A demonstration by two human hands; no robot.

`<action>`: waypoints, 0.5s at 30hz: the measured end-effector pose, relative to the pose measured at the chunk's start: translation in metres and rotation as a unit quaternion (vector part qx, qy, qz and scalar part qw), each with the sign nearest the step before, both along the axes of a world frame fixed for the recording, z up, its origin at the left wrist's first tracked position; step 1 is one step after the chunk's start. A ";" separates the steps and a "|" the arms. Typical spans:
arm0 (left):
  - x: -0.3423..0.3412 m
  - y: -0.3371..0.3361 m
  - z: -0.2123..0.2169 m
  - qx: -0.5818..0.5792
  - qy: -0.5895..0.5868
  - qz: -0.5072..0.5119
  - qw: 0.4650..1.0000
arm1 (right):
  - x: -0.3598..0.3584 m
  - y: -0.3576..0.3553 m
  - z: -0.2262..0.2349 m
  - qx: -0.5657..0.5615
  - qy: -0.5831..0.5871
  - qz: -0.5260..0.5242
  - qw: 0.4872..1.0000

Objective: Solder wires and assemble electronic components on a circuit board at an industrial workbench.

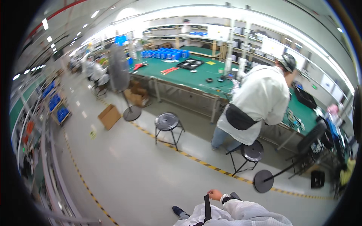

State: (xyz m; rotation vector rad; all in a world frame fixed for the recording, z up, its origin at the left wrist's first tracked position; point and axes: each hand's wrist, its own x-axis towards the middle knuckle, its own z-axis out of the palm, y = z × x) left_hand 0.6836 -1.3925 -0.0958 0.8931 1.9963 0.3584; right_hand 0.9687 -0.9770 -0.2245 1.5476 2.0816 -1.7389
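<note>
White sleeve cloth fills the bottom edge of the view, where the person's own body shows from above. One hand [215,194] pokes out of the cuff there, fingers curled loosely against a black strap [207,208] that runs down across the white coat; it touches the strap near its top end, though whether it truly grips it cannot be told. From this angle it is unclear which of the two hands it is, and the other hand is not in view. A dark shoe [178,211] shows just left of the coat on the pale grey floor [132,169].

Just beyond, a yellow-and-black striped line [203,163] crosses the floor on a slant. On it, to the right, lies the round black base of a tipped-over fan [263,181], its pole leaning up toward a dark fan head near the right rim. Near it stands a black round stool [252,151], and a co-worker [260,101] in a white coat and grey cap half sits against it, bending over a green-topped workbench [188,75]. A second black stool [167,122] stands free to the left, well apart from the first.

Farther left, an open cardboard box [109,116] rests on the floor beside an upright standing fan [120,69]. At the far end of the bench sits a group of blue containers [166,54], with shelving behind them.
</note>
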 end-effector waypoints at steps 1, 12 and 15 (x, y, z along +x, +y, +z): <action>-0.001 0.029 0.011 0.007 -0.073 0.000 0.997 | 0.002 0.004 0.004 0.007 0.006 -0.051 0.999; -0.131 0.284 -0.018 -0.032 -0.165 -0.169 0.971 | 0.048 -0.092 -0.038 -0.061 -0.220 -0.201 0.953; -0.137 0.366 -0.014 -0.034 -0.163 -0.231 0.959 | 0.034 -0.094 -0.044 -0.080 -0.248 -0.155 0.953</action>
